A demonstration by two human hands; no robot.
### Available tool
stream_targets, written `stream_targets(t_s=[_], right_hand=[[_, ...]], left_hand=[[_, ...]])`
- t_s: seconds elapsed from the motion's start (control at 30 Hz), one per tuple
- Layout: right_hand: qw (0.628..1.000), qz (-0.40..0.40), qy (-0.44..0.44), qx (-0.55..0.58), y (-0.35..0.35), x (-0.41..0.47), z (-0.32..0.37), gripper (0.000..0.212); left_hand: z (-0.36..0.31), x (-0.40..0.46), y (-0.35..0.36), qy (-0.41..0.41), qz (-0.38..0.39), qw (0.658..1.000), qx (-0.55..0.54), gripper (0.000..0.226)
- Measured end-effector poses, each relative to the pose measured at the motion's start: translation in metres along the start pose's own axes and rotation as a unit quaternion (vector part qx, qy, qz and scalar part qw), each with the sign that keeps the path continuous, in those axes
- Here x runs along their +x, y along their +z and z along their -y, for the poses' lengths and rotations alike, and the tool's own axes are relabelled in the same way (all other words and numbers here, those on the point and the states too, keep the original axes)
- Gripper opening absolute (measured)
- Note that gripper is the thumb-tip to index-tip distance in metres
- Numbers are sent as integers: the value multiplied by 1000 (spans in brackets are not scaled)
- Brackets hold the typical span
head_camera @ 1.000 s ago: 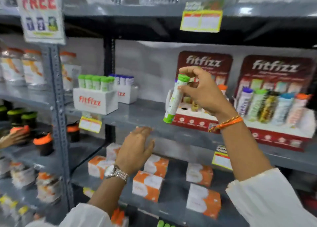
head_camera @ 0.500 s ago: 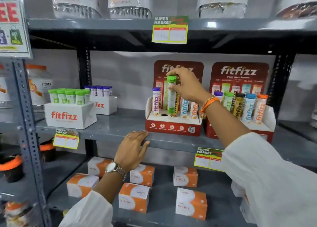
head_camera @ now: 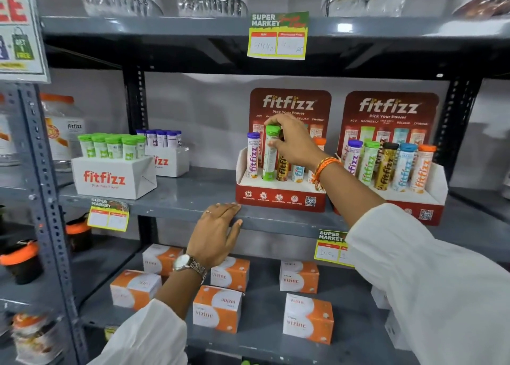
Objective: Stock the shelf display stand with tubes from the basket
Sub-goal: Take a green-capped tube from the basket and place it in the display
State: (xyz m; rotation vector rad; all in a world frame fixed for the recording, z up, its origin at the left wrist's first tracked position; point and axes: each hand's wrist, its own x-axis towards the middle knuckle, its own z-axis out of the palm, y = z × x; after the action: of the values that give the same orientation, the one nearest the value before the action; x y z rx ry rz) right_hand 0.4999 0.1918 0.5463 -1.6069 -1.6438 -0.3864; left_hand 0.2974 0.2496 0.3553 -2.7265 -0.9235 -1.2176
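A red fitfizz display stand (head_camera: 278, 197) sits on the middle shelf. My right hand (head_camera: 294, 141) grips a green-capped tube (head_camera: 270, 155) near its top; the tube stands upright in the stand's second slot from the left, beside a purple-capped tube (head_camera: 252, 155). Gold, blue and orange tubes in the same stand are partly hidden behind my hand. My left hand (head_camera: 216, 233) rests flat on the shelf's front edge (head_camera: 171, 211), fingers spread, holding nothing. The basket is out of view.
A second, full fitfizz stand (head_camera: 392, 199) stands to the right. White fitfizz boxes with green-capped tubes (head_camera: 113, 177) and purple-capped tubes (head_camera: 168, 160) sit at the left. Orange-and-white boxes (head_camera: 218, 309) fill the shelf below. Jars line the top shelf.
My right hand carried the green-capped tube from in front of the shelf to the left stand and lowered it upright into the second slot. My left hand stayed on the shelf edge.
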Motion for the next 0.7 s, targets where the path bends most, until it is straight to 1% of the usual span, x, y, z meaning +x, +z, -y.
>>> stream_targets(t_s=[0.17,0.4,0.53,0.7], right_hand=[[1000,11,-8,-7,3,6,-1,39],[1000,18,-8,-9,5,13,-2,39],[1000,19,-14,-11,4,14,1,39],[1000,24,-8,-14,4,16,-1,40]], left_hand=[[3,1,3,-4,3,1000,2,49],[3,1,3,2,-1,1000,2,54],[4,1,3,2,-2,1000,-3,48],[4,1,3,-1,0,1000,-3,47]])
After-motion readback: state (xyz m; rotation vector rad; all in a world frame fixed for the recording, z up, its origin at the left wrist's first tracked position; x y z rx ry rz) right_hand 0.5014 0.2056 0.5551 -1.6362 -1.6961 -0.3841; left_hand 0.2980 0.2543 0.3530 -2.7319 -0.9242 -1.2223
